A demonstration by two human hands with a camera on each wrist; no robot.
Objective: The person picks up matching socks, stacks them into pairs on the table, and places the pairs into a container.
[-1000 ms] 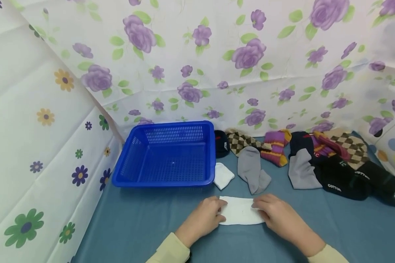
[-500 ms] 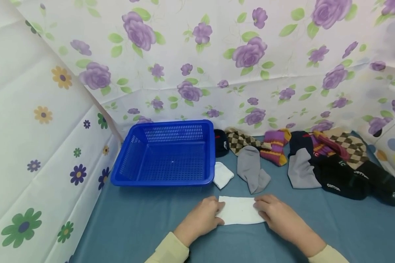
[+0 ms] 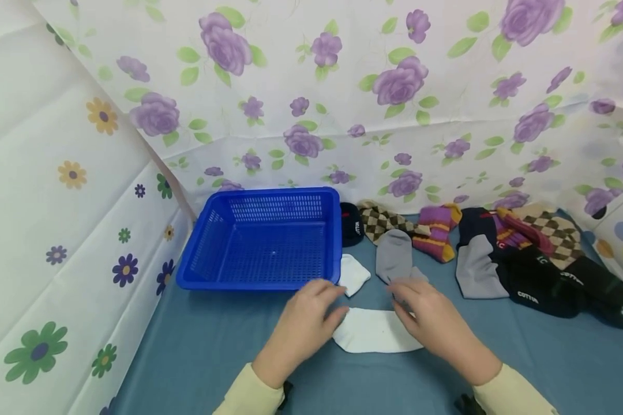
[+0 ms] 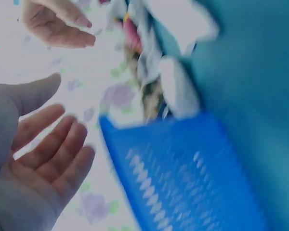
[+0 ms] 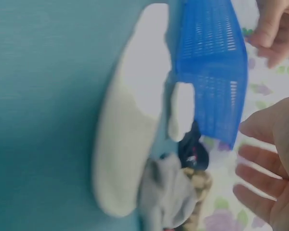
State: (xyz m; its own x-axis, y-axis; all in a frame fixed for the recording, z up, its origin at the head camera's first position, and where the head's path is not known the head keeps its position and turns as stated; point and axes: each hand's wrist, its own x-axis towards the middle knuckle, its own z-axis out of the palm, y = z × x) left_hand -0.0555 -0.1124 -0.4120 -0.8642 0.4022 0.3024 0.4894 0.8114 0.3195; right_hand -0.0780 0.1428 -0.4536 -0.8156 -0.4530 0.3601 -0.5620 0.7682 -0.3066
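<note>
A white sock (image 3: 374, 331) lies flat on the teal cloth, its rounded left end showing. Just above that end hovers my left hand (image 3: 303, 320), fingers loosely bent and holding nothing; its spread thumb and fingers (image 4: 72, 144) show in the left wrist view. My right hand (image 3: 436, 317) is over the sock's right part, covering some of it in the head view. From the right wrist view, the right palm (image 5: 284, 163) is apart from the sock, with nothing in it. Behind the hands are a small folded white sock (image 3: 354, 275) and a grey sock (image 3: 393, 256).
A blue plastic basket (image 3: 259, 286) stands at the back left, next to the folded white sock. A checked sock (image 3: 386, 222), a purple striped sock (image 3: 435, 230) and a pile of black socks (image 3: 542, 282) lie along the back and right. Flowered sheets hang behind and at left.
Both hands have let go of the white sock and risen off it, away from me. Its left end, covered before, now shows rounded and spread out. The basket and other socks stay put.
</note>
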